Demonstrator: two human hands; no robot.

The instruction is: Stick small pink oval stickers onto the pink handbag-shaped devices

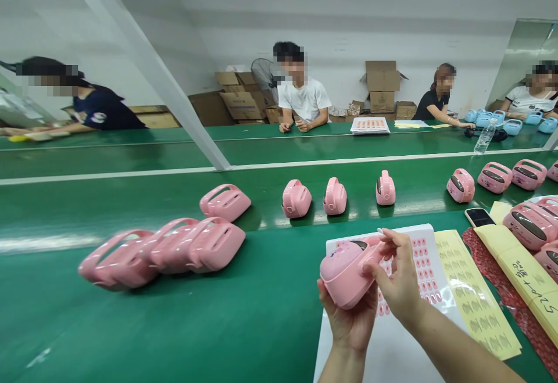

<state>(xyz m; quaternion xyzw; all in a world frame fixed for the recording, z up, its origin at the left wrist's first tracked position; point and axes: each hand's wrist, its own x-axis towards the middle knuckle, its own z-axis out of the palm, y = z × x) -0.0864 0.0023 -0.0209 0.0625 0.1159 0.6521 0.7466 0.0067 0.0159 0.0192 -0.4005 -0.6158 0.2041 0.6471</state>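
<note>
My left hand (349, 319) cups a pink plastic toy case (346, 272) from below, holding it just above a white sticker sheet (425, 267). My right hand (399, 275) reaches over the case's top, fingers pinched at its handle end; whether a sticker is between the fingertips is too small to see. Both hands are over the near edge of the green conveyor belt (218, 313).
Several pink cases (192, 246) lie on the belt to the left and in a row further back (296, 199), more at right (527, 226). Yellow sticker sheets (475, 296), a phone (478, 217) and a water bottle (485, 136) are at right. Other people sit across the line.
</note>
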